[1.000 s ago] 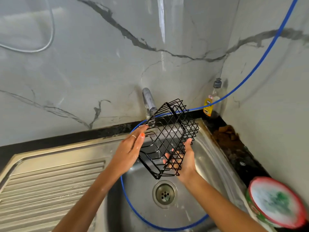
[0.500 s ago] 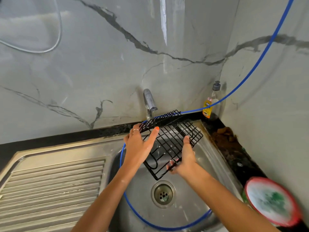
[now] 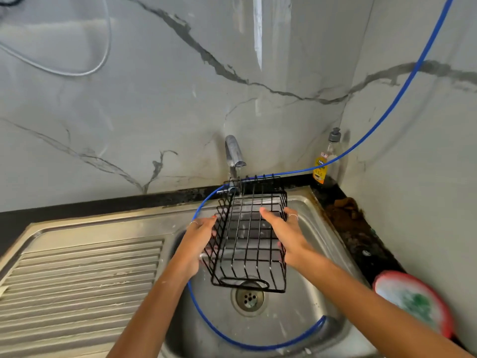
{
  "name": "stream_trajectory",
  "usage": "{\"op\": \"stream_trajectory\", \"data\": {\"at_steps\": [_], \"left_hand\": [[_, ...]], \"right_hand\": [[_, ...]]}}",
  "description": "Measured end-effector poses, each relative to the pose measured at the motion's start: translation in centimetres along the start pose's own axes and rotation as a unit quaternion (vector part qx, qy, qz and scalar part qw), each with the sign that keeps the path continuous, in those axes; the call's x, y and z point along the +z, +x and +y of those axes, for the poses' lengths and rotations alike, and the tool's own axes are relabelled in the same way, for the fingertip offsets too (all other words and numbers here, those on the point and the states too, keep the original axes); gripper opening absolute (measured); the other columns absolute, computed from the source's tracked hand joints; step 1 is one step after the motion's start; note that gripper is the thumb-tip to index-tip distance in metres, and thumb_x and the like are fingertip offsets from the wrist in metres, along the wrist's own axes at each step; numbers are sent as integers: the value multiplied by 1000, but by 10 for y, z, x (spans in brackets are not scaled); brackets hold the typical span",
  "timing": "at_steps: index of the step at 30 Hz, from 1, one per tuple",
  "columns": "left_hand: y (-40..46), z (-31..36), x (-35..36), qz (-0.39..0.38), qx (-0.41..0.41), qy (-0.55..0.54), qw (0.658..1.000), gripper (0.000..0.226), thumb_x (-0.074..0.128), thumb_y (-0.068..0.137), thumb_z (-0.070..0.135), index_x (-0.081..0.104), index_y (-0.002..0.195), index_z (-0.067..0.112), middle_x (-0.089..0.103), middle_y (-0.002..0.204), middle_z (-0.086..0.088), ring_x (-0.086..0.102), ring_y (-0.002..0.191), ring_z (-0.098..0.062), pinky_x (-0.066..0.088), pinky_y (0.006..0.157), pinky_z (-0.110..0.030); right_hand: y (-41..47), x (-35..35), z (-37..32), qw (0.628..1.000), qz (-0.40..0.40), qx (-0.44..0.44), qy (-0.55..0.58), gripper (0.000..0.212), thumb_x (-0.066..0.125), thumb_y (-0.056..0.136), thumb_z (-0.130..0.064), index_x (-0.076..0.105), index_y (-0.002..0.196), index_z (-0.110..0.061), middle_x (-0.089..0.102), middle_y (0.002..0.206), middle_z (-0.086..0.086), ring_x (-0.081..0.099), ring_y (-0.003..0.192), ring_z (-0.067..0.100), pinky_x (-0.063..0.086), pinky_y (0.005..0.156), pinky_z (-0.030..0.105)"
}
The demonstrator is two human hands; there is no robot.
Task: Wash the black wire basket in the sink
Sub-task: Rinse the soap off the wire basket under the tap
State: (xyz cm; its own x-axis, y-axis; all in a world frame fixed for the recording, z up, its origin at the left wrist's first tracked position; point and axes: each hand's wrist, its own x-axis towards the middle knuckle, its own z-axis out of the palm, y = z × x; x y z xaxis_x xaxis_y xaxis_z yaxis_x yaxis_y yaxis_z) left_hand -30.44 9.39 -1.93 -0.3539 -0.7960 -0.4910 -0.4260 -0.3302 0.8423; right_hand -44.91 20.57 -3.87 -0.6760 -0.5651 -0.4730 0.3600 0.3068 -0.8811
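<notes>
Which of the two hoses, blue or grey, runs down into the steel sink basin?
The thin blue hose: it descends the right wall, passes the tap and loops inside the steel sink basin. The grey hose hangs on the upper left wall, away from the sink.

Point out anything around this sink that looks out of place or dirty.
A blue hose runs down the wall and loops loosely through the sink basin. A brown crusty patch stains the black counter in the right corner, near the soap bottle.

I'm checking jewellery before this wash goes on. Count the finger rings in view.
2. One ring is on a finger of the left hand; the other ring is on the right hand. Fingers behind the black wire basket could hide more.
</notes>
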Motion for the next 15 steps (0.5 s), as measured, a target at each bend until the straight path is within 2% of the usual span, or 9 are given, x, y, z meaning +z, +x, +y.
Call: {"op": "stream_trajectory", "data": {"at_steps": [2, 3, 5, 8, 11, 13, 15], "left_hand": [[-3, -4, 2, -40, -38, 25, 998, 40, 44, 96, 57, 50, 123, 27, 56, 127, -10, 63, 92, -31, 48, 58, -30], [-3, -6, 3, -61, -59, 41, 996, 53, 42, 95, 61, 43, 136, 28, 53, 135, -12, 62, 100, -33, 52, 64, -35], [-3, -11, 4, -83, -90, 66, 990, 69, 41, 92, 66, 32, 148, 26, 47, 144, -15, 57, 114, -34, 50, 83, -47], [-8, -13, 2, -101, -129, 44, 986, 80, 40, 91, 67, 25, 153, 20, 40, 150, -19, 53, 123, -38, 44, 100, -57], [-11, -14, 2, -137, -174, 1, 975, 94, 38, 87, 74, 16, 155, 13, 29, 155, -24, 45, 131, -44, 42, 102, -60], [-12, -13, 7, -147, -180, -72, 970, 112, 46, 73, 83, 11, 156, 15, 19, 158, -24, 36, 136, -50, 41, 101, -64], [-11, -11, 15, -159, -167, -164, 959, 136, 62, 47, 88, 12, 156, 24, 12, 161, -21, 25, 140, -52, 35, 100, -72]], "right_hand": [[-1, -1, 4, 998, -12, -30, -59, 89, 72, 72, -53, 21, 144, -38, 25, 151, 3, 35, 132, 28, 33, 103, 42], [-2, -1, 4, 994, -12, -47, -97, 93, 73, 66, -59, 24, 142, -41, 27, 151, 2, 35, 133, 29, 33, 107, 43], [-5, 1, 2, 980, -3, -77, -185, 100, 70, 52, -68, 26, 139, -47, 32, 149, 2, 34, 134, 31, 33, 109, 49], [-11, 0, -6, 941, 13, -120, -317, 94, 70, 58, -68, 26, 139, -50, 32, 149, 1, 32, 136, 34, 33, 107, 53], [-19, 4, -14, 878, 37, -177, -442, 93, 67, 61, -71, 22, 140, -52, 31, 148, 3, 34, 134, 36, 34, 105, 55], [-26, 9, -18, 836, 53, -219, -500, 92, 64, 63, -71, 19, 140, -52, 33, 143, 3, 37, 131, 36, 35, 103, 53], [-34, 17, -20, 796, 70, -260, -541, 92, 63, 64, -71, 18, 141, -50, 34, 137, 3, 40, 126, 35, 35, 100, 52]]}}
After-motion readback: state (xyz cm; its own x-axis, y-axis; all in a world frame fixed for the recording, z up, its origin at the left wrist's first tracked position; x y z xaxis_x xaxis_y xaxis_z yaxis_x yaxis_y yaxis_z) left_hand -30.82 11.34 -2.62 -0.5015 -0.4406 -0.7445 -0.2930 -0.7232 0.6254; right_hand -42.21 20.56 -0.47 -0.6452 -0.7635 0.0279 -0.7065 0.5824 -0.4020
